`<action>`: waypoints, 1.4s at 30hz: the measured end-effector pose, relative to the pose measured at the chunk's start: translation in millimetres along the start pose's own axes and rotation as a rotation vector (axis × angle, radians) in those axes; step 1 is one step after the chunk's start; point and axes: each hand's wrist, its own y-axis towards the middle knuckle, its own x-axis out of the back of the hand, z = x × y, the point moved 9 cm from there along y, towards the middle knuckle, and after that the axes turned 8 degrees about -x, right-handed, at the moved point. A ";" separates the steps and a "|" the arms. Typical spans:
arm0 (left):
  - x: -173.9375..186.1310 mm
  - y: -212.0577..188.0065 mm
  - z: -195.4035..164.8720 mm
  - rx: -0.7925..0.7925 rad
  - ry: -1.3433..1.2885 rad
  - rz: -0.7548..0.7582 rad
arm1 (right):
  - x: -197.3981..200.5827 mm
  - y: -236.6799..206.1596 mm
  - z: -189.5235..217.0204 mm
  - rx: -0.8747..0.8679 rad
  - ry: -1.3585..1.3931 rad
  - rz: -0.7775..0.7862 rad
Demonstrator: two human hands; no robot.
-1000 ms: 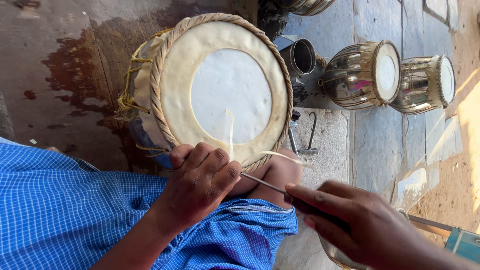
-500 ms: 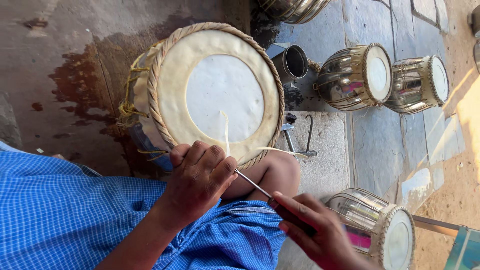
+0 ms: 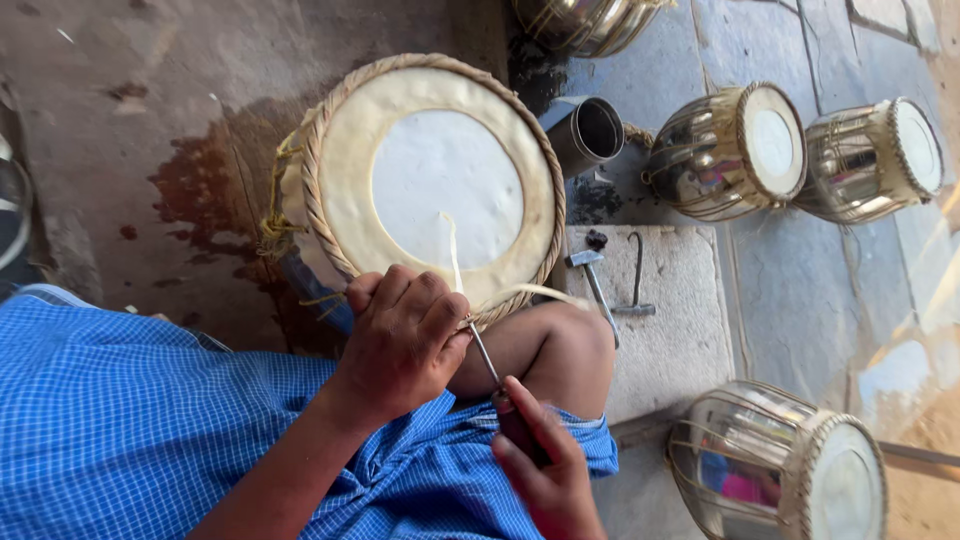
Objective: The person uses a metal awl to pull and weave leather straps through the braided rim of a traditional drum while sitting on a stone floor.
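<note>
Braided drum rim (image 3: 505, 305) under left fingers (image 3: 425, 300), awl (image 3: 485, 355) just beside.

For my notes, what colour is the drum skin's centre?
White, ringed by cream, on the drum skin; head view.

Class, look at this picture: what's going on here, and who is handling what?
A person in blue checked cloth sits on the ground with a drum leaning against a knee. The left hand grips the drum's braided rim, while the right hand holds a thin metal tool poked in at the rim beside a pale strip. Shiny finished drums and a small hammer lie nearby.
</note>
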 end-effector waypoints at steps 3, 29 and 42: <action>4.4 0.9 -3.5 -0.030 -0.005 -0.030 | -34.2 -0.9 -26.4 -0.353 0.715 0.308; 7.2 8.3 -6.9 0.005 0.011 -0.129 | -28.1 111.7 44.9 -0.085 0.303 0.357; -34.3 -37.5 -2.9 0.722 -0.525 -0.043 | -26.5 79.2 65.4 0.096 0.204 0.384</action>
